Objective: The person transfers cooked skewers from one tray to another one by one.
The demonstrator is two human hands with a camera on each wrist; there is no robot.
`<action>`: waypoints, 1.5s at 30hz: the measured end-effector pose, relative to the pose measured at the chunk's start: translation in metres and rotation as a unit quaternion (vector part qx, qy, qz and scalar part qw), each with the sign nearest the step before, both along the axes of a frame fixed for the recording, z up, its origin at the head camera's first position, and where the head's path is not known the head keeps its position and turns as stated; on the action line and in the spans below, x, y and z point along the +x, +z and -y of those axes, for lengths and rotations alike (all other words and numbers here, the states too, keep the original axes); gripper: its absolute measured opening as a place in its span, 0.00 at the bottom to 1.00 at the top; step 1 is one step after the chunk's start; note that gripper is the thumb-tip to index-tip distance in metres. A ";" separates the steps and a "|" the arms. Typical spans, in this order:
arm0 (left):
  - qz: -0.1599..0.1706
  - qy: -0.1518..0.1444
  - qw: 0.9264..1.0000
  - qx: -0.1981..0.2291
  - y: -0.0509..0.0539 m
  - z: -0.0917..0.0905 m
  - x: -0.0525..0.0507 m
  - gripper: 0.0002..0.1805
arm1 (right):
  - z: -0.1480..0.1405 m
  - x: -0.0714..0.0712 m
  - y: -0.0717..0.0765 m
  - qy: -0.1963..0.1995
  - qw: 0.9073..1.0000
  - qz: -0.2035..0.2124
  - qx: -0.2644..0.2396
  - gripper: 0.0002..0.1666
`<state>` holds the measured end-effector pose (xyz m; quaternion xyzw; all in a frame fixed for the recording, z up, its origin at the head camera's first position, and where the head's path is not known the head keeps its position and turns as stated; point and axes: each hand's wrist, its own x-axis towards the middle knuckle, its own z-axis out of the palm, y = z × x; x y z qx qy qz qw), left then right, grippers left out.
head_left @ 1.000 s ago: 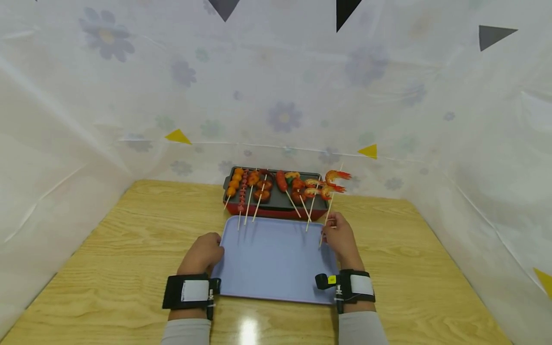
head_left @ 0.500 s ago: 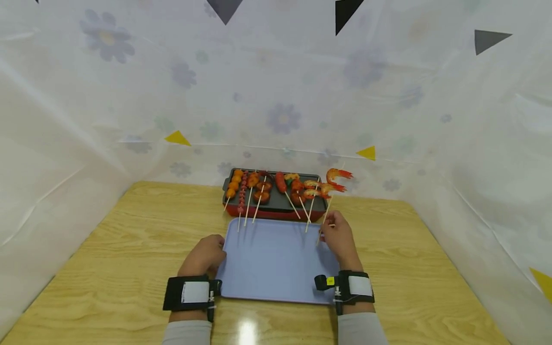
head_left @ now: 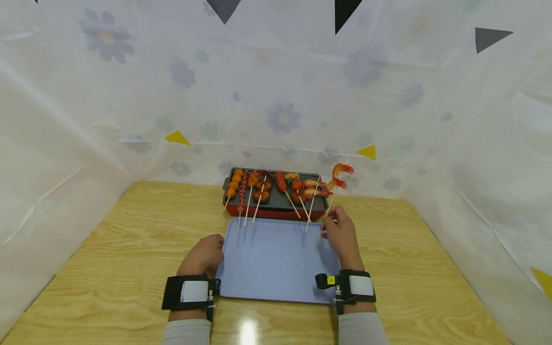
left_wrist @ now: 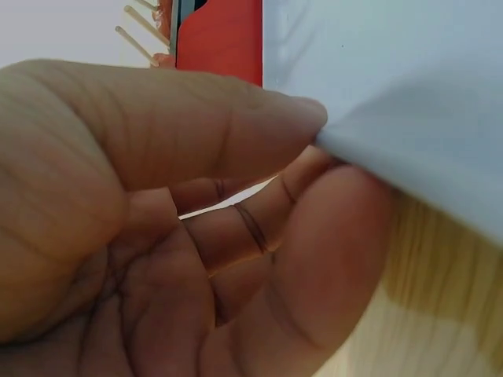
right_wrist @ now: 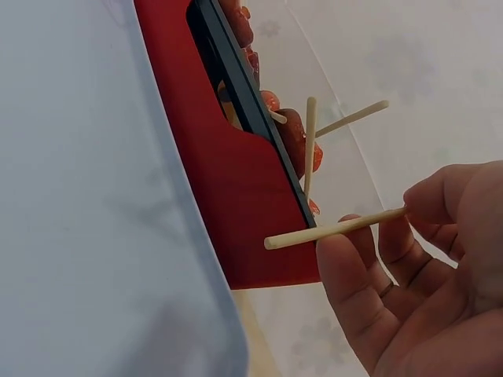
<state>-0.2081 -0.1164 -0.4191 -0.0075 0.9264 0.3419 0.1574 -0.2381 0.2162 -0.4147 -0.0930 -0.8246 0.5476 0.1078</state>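
"I want the right fingers [right_wrist: 352, 294] first. What have they got?"

"I see them pinching a shrimp stick [head_left: 336, 184] low on its bare wood. It leans, shrimp end up past the grill's right end; in my head view the blunt end shows over the tray's far right corner."

"And the left fingers [left_wrist: 334, 251]?"

"Pinching the left edge of the tray [head_left: 276, 268]. I can't tell whether that edge is lifted off the bench [head_left: 401, 268]."

"What do I have just past the tray?"

"The grill [head_left: 276, 212], red-sided and dark-topped. From the left I make out orange balls [head_left: 234, 184] first, a sausage [head_left: 281, 182] midway and a second shrimp stick [head_left: 314, 193] at the right. I can't tell whether the two shrimp sticks touch."

"Farther out?"

"Flowered sheeting [head_left: 241, 96] behind the bench, with yellow triangles [head_left: 368, 152] in front of it."
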 end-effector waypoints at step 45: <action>0.020 0.013 0.999 0.037 -0.001 0.003 0.004 0.24 | -0.001 0.007 0.010 0.010 0.996 -0.090 0.022 0.11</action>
